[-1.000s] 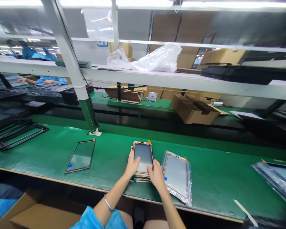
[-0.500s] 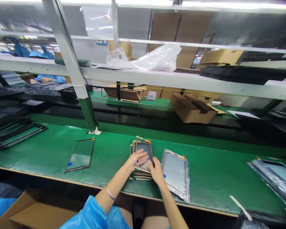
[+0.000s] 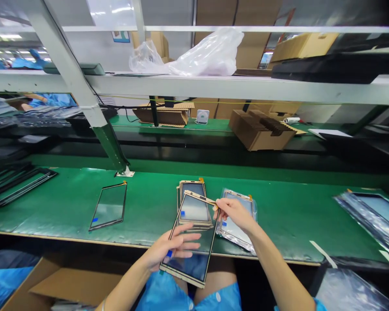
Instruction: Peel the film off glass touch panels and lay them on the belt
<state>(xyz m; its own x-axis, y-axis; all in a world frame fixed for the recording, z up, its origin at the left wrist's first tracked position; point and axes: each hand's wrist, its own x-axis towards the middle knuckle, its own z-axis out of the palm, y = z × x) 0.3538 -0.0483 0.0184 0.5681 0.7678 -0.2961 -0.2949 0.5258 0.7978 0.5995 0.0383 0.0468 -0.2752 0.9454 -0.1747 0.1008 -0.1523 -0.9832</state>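
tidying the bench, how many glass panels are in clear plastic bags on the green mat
2. One bagged panel lies beneath the right hand; another lies at the right end of the green mat. Others may be hidden.

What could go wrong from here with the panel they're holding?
A drop looks like the main risk. The clear touch panel is pinched at its top edge by the right hand and only steadied by the left hand, while its lower end sticks out past the green-matted bench over the lap. Its upper part also sits just over the stack of panels, so it could scrape them.
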